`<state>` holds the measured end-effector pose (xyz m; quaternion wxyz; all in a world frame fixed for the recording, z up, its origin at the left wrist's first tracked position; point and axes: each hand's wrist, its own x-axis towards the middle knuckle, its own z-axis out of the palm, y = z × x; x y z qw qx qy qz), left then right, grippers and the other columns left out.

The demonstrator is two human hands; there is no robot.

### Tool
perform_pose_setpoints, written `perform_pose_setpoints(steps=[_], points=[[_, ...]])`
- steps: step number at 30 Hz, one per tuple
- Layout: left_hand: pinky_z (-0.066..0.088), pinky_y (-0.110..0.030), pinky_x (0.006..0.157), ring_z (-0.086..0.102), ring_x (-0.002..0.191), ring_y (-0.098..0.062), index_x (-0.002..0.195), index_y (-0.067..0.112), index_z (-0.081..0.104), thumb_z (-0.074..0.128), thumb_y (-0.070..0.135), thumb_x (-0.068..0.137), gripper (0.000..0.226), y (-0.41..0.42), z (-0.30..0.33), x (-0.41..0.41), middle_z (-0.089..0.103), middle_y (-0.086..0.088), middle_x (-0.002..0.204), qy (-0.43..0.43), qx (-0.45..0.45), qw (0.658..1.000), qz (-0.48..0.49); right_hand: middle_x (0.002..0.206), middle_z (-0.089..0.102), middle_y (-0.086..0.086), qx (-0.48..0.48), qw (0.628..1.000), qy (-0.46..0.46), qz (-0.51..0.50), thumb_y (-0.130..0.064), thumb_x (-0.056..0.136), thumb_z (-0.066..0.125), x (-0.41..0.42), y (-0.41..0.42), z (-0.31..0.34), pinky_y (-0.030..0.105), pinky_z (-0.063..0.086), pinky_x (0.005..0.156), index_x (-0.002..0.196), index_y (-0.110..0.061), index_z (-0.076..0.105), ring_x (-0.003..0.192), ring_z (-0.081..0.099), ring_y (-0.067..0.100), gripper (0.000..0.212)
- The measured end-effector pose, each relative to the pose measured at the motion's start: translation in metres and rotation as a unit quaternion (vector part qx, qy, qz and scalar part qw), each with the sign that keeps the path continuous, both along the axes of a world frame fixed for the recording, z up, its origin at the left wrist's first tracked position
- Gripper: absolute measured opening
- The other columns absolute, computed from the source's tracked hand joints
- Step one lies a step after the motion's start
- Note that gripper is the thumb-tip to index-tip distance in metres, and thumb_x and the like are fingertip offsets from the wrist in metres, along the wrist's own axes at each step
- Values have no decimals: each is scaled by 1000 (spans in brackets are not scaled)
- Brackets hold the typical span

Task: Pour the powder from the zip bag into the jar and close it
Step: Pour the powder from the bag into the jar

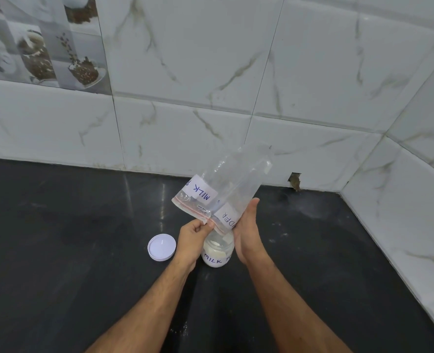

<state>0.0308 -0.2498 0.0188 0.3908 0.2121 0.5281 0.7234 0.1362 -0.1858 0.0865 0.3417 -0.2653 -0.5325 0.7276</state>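
A clear zip bag with white "MILK" labels is upended over an open jar. The bag's red-lined mouth points down at the jar's opening, and the bag looks nearly empty. My left hand pinches the mouth's left corner. My right hand holds the bag's right edge with the fingers flat against it, beside the jar. The jar stands on the black counter, holds white powder and bears a handwritten "MILK" label. Its white lid lies flat on the counter just left of my left hand.
White marble-look wall tiles rise behind and to the right of the counter, meeting in a corner at the right. A small hole shows in the wall at the counter's back edge. Faint powder dust marks the counter.
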Motion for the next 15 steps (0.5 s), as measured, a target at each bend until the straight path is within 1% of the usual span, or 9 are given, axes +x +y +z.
perform_pose_setpoints(steps=[2, 3, 5, 8, 9, 10, 11, 13, 15], points=[[57, -27, 85, 74, 97, -16, 103, 9, 75, 64, 9, 94, 14, 1, 2, 0, 79, -6, 102, -2, -5, 1000, -4, 140, 62, 15, 34, 999, -31, 9, -69, 90, 40, 0, -1, 4, 46, 50, 107, 148, -13, 45, 127, 62, 28, 81], [57, -29, 87, 74, 98, -17, 104, 8, 75, 64, 9, 94, 14, 1, 2, 0, 79, -6, 103, 0, -7, 1000, -4, 137, 64, 13, 59, 997, -42, -12, -61, 92, 48, 1, 1, 6, 46, 52, 104, 146, -13, 46, 124, 65, 27, 73], [56, -30, 89, 74, 98, -18, 102, 8, 76, 65, 9, 94, 13, 0, 3, -1, 79, -5, 101, 12, -14, 1000, -4, 127, 70, 8, 66, 993, -53, -80, -45, 96, 58, 2, 7, 7, 42, 58, 95, 138, -14, 51, 115, 70, 24, 53], [57, -29, 85, 75, 93, -15, 95, 8, 77, 68, 11, 92, 10, -1, 5, -2, 80, -3, 94, 49, -35, 998, -6, 106, 77, 1, 48, 986, -83, -135, -23, 101, 60, 6, 15, 4, 37, 61, 80, 112, -19, 65, 100, 75, 22, 13], [57, -27, 81, 75, 90, -15, 92, 7, 76, 69, 12, 91, 9, -1, 7, -1, 80, -3, 91, 66, -41, 997, -9, 98, 78, 2, 46, 984, -98, -145, -18, 101, 58, 8, 18, 3, 39, 60, 77, 104, -18, 68, 95, 75, 24, 11], [57, -26, 80, 74, 88, -15, 90, 8, 76, 72, 15, 89, 8, -1, 9, -1, 79, -4, 89, 80, -43, 996, -13, 93, 77, 4, 36, 982, -107, -152, -15, 100, 56, 10, 21, 2, 42, 59, 74, 97, -16, 70, 90, 75, 26, 15], [57, -25, 79, 74, 87, -15, 88, 9, 76, 74, 17, 87, 8, 0, 11, 0, 79, -3, 88, 89, -40, 995, -20, 91, 76, 8, 14, 981, -108, -158, -14, 99, 55, 12, 25, 3, 43, 58, 72, 94, -15, 71, 87, 74, 28, 17], [56, -23, 79, 71, 83, -12, 88, 13, 77, 78, 21, 84, 9, 0, 18, 0, 77, 1, 83, 99, -26, 994, -40, 95, 77, 11, -55, 979, -98, -169, -13, 98, 55, 16, 35, 5, 45, 60, 74, 101, -13, 71, 87, 74, 28, 16], [54, -18, 74, 68, 78, -8, 89, 16, 76, 77, 22, 84, 8, 1, 26, 0, 74, 3, 79, 95, -12, 994, -55, 101, 78, 10, -119, 975, -71, -172, -15, 97, 57, 22, 45, 7, 49, 62, 80, 111, -14, 69, 93, 75, 28, 19]])
